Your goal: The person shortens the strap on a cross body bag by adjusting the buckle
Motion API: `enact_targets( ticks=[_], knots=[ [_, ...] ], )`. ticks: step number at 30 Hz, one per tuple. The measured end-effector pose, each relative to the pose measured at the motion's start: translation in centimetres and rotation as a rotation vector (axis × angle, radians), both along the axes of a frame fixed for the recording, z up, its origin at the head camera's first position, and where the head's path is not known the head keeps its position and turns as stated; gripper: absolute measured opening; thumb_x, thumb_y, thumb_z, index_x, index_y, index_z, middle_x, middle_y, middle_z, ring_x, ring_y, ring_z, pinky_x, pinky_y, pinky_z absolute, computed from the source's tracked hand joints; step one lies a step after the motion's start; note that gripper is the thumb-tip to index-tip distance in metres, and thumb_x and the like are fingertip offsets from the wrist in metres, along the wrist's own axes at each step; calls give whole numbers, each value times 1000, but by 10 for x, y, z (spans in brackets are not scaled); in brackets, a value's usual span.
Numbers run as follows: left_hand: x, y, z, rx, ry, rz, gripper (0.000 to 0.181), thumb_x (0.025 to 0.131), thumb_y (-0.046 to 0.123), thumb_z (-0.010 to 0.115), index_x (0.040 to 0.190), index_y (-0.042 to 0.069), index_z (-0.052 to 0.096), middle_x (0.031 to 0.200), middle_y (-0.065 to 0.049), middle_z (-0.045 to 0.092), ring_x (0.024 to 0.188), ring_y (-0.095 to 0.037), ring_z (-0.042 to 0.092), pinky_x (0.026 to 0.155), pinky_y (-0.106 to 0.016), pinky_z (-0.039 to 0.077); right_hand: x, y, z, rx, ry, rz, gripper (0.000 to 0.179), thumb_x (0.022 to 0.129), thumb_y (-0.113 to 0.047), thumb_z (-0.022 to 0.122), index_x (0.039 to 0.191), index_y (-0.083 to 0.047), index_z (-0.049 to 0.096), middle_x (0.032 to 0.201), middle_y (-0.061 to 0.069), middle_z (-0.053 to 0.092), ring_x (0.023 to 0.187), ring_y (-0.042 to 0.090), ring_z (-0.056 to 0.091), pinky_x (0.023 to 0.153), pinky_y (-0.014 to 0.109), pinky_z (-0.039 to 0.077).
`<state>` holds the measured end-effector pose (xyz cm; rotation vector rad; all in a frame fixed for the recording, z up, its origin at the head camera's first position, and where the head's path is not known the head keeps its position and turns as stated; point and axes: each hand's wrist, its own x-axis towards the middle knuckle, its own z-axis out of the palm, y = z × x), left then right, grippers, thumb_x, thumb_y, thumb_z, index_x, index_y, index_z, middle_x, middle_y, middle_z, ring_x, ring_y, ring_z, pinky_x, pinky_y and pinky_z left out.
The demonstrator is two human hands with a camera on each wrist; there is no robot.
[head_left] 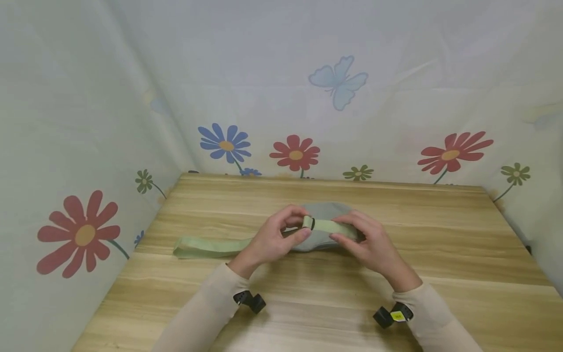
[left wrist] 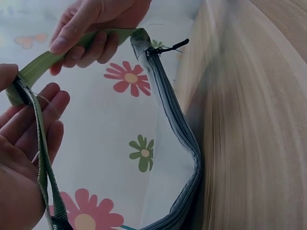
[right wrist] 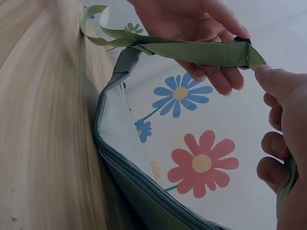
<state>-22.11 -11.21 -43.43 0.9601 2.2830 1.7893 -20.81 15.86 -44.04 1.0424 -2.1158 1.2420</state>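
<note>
A grey-green zippered waist bag (head_left: pixel 324 240) lies on the table beneath both hands, with a light green webbing strap (head_left: pixel 327 226) raised above it. My left hand (head_left: pixel 272 239) pinches the strap at its black slider buckle (head_left: pixel 313 224), thumb on the edge and fingers behind. To the right, my right hand (head_left: pixel 374 239) grips the same strap; its fingers curl round the webbing in the right wrist view. A strap loop (head_left: pixel 211 247) trails leftward past the left wrist. The left wrist view shows the bag's zipper (left wrist: pixel 175 112) and a dark zipper pull (left wrist: pixel 175 46).
The wood-grain table (head_left: pixel 308 313) spreads on all sides of the bag. White curtains (head_left: pixel 264 88) printed with flowers and a butterfly enclose its back and sides. Each wrist carries a black strapped camera, such as the left one (head_left: pixel 250 300).
</note>
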Motion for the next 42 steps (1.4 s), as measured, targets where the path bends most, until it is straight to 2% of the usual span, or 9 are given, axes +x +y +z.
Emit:
enact_targets(
  ticks=[8, 13, 15, 17, 21, 25, 31, 37, 42],
  knots=[
    [-2, 6, -2, -12, 50, -52, 30, 105, 14, 72, 132, 6, 62, 120, -16, 77, 106, -12, 74, 81, -27, 60, -1, -6, 4, 19, 13, 31, 37, 83, 4, 89, 116, -8, 77, 97, 2, 72, 80, 9, 55, 67, 18, 43],
    [-2, 13, 0, 1, 104, -83, 26, 103, 8, 73, 128, 6, 65, 114, -14, 75, 103, -13, 74, 78, -29, 61, -2, -8, 6, 83, 45, 39, 25, 95, -17, 85, 117, -6, 77, 102, 4, 75, 84, 10, 59, 69, 17, 45],
    [-1, 14, -1, 1, 122, -76, 25, 103, 7, 73, 127, 6, 66, 113, -13, 74, 107, -16, 75, 80, -29, 62, -3, -7, 5, 104, 51, 27, 28, 99, -25, 81, 119, -6, 77, 104, 5, 76, 85, 10, 60, 70, 17, 46],
    [-1, 14, -1, 2, 136, -63, 25, 102, 5, 74, 126, 5, 67, 114, -12, 73, 112, -19, 76, 83, -30, 62, -3, -6, 5, 120, 53, 12, 31, 98, -25, 82, 120, -4, 76, 105, 5, 76, 85, 11, 61, 71, 17, 47],
    [-2, 12, -3, -29, 173, -37, 24, 102, 6, 74, 126, 7, 68, 114, -10, 73, 114, -20, 76, 89, -30, 62, -2, -4, 4, 149, 42, -21, 35, 87, -10, 90, 120, -5, 77, 106, 5, 76, 87, 11, 63, 74, 16, 48],
    [-3, 11, -5, -127, 227, 8, 28, 104, 14, 74, 130, 9, 66, 114, -6, 75, 111, -20, 75, 94, -34, 61, -2, -4, 4, 142, 48, -27, 40, 80, 1, 91, 117, -8, 78, 105, 5, 77, 88, 11, 64, 76, 16, 48],
    [0, 9, -3, -254, 224, 105, 32, 101, 25, 78, 129, 13, 68, 117, -2, 79, 111, -18, 75, 98, -37, 61, -2, -4, 5, 118, 31, -21, 38, 81, 3, 91, 115, -7, 78, 103, 3, 75, 85, 7, 60, 72, 17, 47],
    [-1, 7, -1, -287, 310, 80, 24, 101, 21, 78, 122, 11, 72, 108, -2, 77, 92, -9, 66, 84, -26, 58, -2, -5, 4, 104, 37, -17, 35, 81, 0, 92, 113, -4, 78, 102, 2, 75, 85, 7, 60, 71, 18, 46],
    [-3, 7, 0, -293, 372, 34, 22, 100, 17, 79, 118, 10, 71, 109, -3, 78, 98, -11, 70, 89, -29, 60, -3, -6, 3, 83, 63, 2, 28, 92, -20, 87, 114, -6, 79, 100, 3, 76, 84, 9, 63, 72, 18, 47]
  ],
)
